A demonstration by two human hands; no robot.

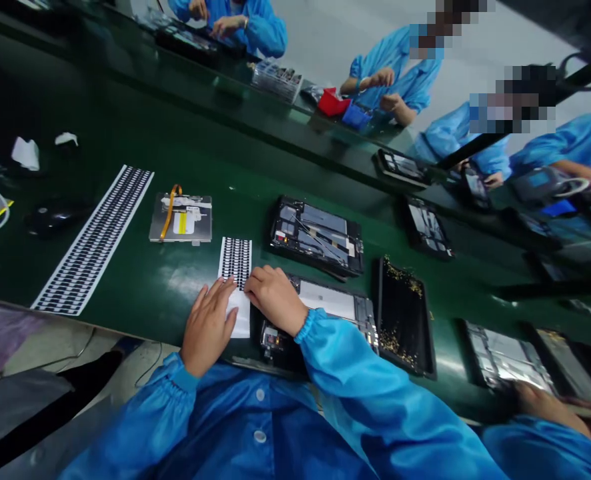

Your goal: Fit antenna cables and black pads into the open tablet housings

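Note:
A small white sheet of black stickers (236,257) lies on the green table, its lower part bare backing. My left hand (208,327) rests on that sheet's left side, fingers stretched out and apart. At the sheet's right edge, my right hand (277,299) has its fingertips bent together in a pinch; whatever is between them is hidden. Beneath my right forearm lies an opened device with a white battery-like panel (327,298), partly covered by the hand and sleeve. Just behind it sits a stack of opened device housings (318,233) with dark grey panels.
A long sticker strip (95,240) and a metal plate with an orange flex cable (181,219) lie to the left. On the right are a black tray with small gold-coloured pieces (404,320) and a co-worker's hand (545,407) at another device. More people sit across the table.

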